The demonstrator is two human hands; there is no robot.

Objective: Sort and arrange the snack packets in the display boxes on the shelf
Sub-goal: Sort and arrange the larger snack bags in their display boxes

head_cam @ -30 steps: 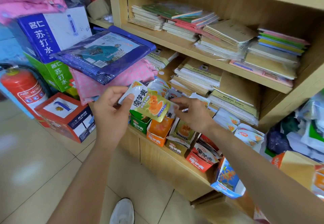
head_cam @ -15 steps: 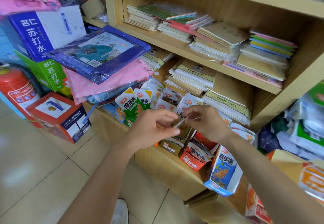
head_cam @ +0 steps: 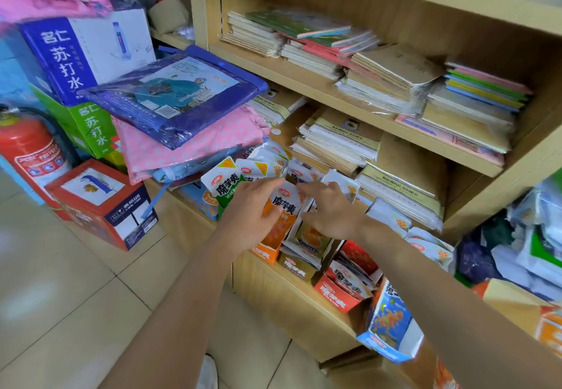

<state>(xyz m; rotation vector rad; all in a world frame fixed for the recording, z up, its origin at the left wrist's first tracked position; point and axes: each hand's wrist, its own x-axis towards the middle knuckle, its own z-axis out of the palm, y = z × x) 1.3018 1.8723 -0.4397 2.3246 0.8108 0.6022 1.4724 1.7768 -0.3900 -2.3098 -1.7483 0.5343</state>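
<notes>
— Entry one, goods being handled?
— One orange snack packet (head_cam: 286, 206), upright in the orange display box (head_cam: 267, 253) at the front edge of the lower shelf (head_cam: 304, 280).

— Hands on it?
— Left hand (head_cam: 251, 215): fingers nearly straight, laid against the packet's left side. Right hand (head_cam: 333, 213): forefinger stretched to the packet's top right corner, the other fingers curled downward. I cannot tell whether it grips anything.

— Neighbouring stock?
— Green snack packet (head_cam: 223, 189), just left of the left hand, upright. White packets (head_cam: 267, 160) bunched behind it. To the right of the orange box, in a row along the shelf: gold display box (head_cam: 296, 267), red display box (head_cam: 336, 295) with packets leaning inside, and blue display box (head_cam: 387, 324) tipped over the shelf's edge.

— Other holdings?
— Stacks of notebooks (head_cam: 392, 81) on the upper shelf and more behind the snack boxes. Blue raincoat pack (head_cam: 179, 96) lying on a pink dotted pack (head_cam: 194, 142), left of the snacks. Fire extinguisher (head_cam: 29, 151) on the floor, far left.
</notes>
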